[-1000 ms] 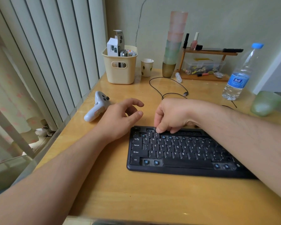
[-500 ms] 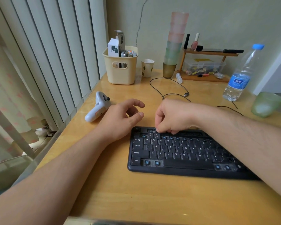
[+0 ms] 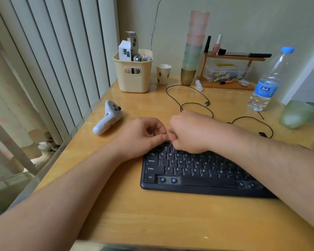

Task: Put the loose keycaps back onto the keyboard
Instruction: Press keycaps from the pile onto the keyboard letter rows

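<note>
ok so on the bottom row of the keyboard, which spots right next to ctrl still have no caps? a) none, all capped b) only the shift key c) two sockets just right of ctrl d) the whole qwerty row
c: on the keyboard, two bare sockets with blue stems sit just right of the Ctrl key, while Shift and the letter rows carry caps.

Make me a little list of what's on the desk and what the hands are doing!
keyboard: black, on the wooden desk
empty key spots: two right of Ctrl, more further right on the bottom row
right hand: fingers curled at the keyboard's top-left keys
left hand: beside it, fingers bent; keycap not visible
white controller: left of hands
water bottle: back right
</note>
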The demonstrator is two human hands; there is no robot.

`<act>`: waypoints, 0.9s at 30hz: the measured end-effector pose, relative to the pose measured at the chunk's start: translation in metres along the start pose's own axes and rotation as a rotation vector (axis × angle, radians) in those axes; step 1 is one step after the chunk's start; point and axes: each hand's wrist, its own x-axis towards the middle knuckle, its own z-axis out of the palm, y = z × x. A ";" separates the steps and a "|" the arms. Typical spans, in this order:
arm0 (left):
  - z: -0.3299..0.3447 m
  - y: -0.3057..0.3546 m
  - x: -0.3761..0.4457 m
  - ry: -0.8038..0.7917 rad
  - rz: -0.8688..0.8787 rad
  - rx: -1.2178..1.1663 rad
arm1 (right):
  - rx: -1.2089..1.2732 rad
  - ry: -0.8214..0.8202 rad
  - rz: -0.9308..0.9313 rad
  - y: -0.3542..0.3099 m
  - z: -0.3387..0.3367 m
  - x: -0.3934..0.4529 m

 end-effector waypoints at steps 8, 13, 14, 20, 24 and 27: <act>0.001 0.000 0.001 -0.020 -0.033 0.025 | -0.007 -0.071 -0.040 0.008 -0.005 0.001; 0.003 0.000 0.004 -0.057 -0.057 -0.005 | 0.019 -0.035 -0.035 0.016 0.007 -0.012; 0.005 0.001 0.004 -0.069 -0.065 -0.022 | 0.020 -0.029 -0.035 0.016 0.010 -0.015; 0.007 0.003 0.007 -0.159 -0.144 -0.136 | -0.087 0.028 -0.103 0.016 0.028 -0.027; 0.007 0.005 0.008 -0.180 -0.189 -0.164 | 0.026 0.029 -0.112 0.018 0.034 -0.032; 0.008 0.007 0.008 -0.181 -0.215 -0.190 | 0.184 0.042 -0.055 0.023 0.027 -0.031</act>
